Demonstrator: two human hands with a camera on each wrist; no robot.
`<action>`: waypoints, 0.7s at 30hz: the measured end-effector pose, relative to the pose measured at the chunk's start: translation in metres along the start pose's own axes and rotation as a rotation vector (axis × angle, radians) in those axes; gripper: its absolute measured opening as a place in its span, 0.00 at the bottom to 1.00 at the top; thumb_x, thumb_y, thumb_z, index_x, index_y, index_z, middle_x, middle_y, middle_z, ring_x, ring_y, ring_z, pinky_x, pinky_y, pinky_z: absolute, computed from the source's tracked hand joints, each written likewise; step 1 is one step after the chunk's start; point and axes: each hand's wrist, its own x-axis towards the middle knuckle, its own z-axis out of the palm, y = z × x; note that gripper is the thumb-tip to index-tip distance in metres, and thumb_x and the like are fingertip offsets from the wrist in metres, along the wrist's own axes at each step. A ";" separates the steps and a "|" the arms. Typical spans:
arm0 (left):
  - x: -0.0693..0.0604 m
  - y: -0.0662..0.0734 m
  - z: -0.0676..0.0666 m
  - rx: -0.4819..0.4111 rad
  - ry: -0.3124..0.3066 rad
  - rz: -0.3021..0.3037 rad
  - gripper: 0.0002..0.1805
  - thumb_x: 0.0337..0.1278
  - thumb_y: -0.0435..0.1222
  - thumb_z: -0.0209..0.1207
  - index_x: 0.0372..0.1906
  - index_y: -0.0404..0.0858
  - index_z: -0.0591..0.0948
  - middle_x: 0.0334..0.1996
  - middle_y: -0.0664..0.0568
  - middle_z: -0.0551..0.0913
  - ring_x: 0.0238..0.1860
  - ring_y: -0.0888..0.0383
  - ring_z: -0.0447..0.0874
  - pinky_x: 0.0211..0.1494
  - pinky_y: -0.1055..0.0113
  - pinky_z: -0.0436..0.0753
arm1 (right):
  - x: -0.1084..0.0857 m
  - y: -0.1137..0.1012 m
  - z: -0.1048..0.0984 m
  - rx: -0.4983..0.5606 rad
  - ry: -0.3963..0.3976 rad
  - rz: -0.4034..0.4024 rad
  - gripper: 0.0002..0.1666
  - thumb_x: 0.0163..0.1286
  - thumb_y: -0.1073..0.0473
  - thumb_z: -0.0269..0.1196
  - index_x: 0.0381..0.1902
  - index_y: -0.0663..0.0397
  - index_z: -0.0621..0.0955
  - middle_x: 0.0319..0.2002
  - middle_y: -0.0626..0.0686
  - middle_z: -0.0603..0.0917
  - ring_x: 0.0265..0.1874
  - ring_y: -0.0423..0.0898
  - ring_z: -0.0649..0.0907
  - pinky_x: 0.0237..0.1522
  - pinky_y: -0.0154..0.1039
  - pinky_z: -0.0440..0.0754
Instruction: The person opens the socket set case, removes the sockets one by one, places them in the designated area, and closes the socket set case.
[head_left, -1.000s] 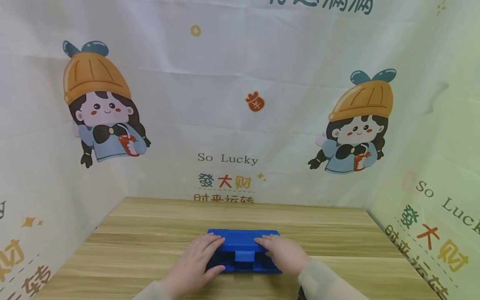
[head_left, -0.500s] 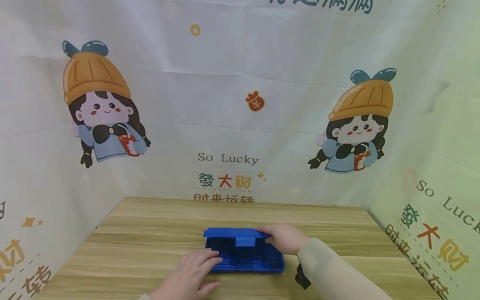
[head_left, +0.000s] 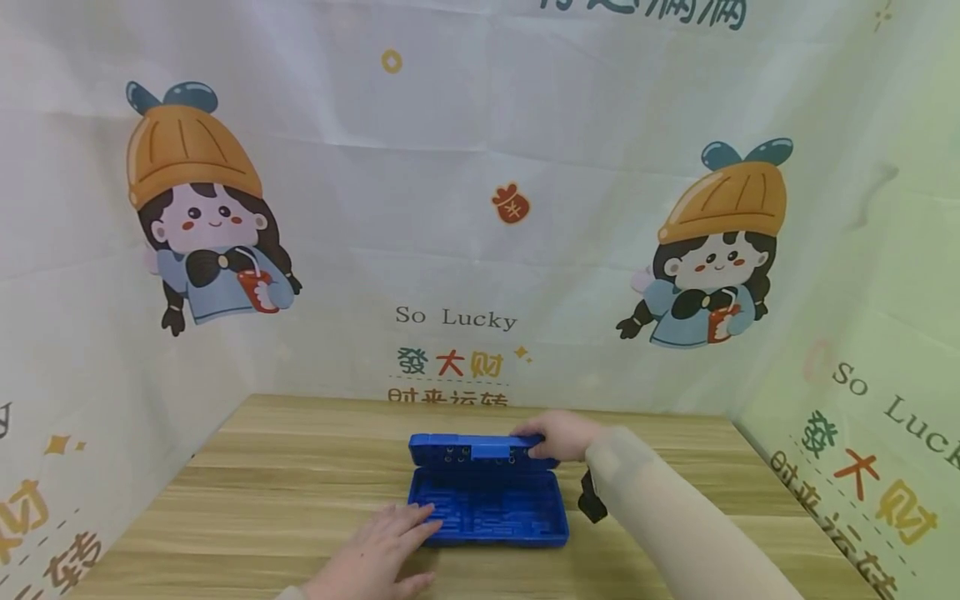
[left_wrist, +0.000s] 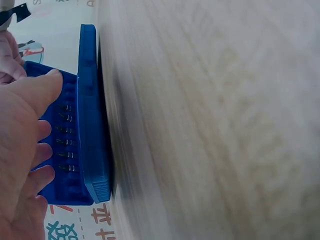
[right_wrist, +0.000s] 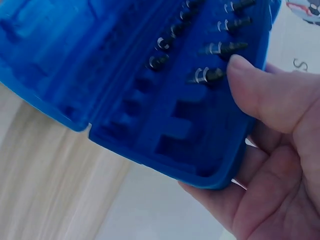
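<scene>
A blue plastic bit case (head_left: 517,540) lies on the table with its lid (head_left: 442,442) raised at the far side. My right hand (head_left: 566,435) grips the right end of that lid, the thumb on the inner side and the fingers behind, as the right wrist view confirms. Rows of small dark screwdriver bits (right_wrist: 207,75) sit in slots inside the lid; several slots at the near end hold none. The lower half shows moulded ridges. At the case's front left corner my left hand (head_left: 375,550) has its fingers extended over the edge; whether they touch it I cannot tell.
The wood-grain table (head_left: 285,483) stretches out on both sides of the case. A printed white cloth (head_left: 450,250) hangs behind it and at both sides. A black device (head_left: 592,500) shows under the right wrist.
My right hand has lifted the lid up and back, revealing the inside and the bits. My left hand has let go of the lid and come down to the front left corner.
</scene>
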 end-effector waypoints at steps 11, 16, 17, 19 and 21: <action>0.004 -0.007 0.012 -0.028 -0.097 0.017 0.44 0.60 0.65 0.50 0.72 0.38 0.65 0.72 0.42 0.61 0.71 0.42 0.57 0.69 0.43 0.57 | 0.014 0.002 -0.014 0.062 -0.095 0.110 0.23 0.70 0.61 0.60 0.63 0.51 0.76 0.61 0.56 0.76 0.62 0.54 0.74 0.61 0.50 0.71; 0.004 -0.008 0.015 -0.058 -0.151 0.008 0.45 0.61 0.65 0.48 0.72 0.38 0.64 0.72 0.43 0.60 0.71 0.43 0.57 0.68 0.43 0.59 | 0.019 0.004 -0.019 0.061 -0.114 0.125 0.24 0.71 0.60 0.60 0.64 0.49 0.76 0.63 0.56 0.75 0.63 0.54 0.72 0.62 0.50 0.70; 0.004 -0.008 0.016 -0.059 -0.156 0.007 0.44 0.61 0.65 0.48 0.72 0.38 0.64 0.72 0.43 0.61 0.71 0.43 0.57 0.68 0.43 0.59 | 0.020 0.005 -0.019 0.063 -0.114 0.131 0.24 0.71 0.60 0.60 0.64 0.48 0.76 0.63 0.55 0.75 0.64 0.54 0.72 0.62 0.49 0.70; 0.003 -0.008 0.017 -0.051 -0.163 0.010 0.44 0.61 0.65 0.48 0.72 0.38 0.64 0.72 0.43 0.61 0.71 0.44 0.58 0.68 0.43 0.60 | 0.021 0.007 -0.019 0.077 -0.109 0.133 0.23 0.71 0.60 0.60 0.64 0.48 0.76 0.63 0.56 0.74 0.64 0.54 0.72 0.62 0.50 0.70; 0.003 -0.008 0.018 -0.050 -0.177 -0.001 0.44 0.61 0.65 0.47 0.72 0.38 0.64 0.72 0.44 0.61 0.71 0.44 0.58 0.68 0.44 0.61 | 0.022 0.010 -0.018 0.091 -0.097 0.132 0.23 0.71 0.59 0.60 0.63 0.48 0.77 0.63 0.55 0.74 0.64 0.54 0.72 0.62 0.50 0.70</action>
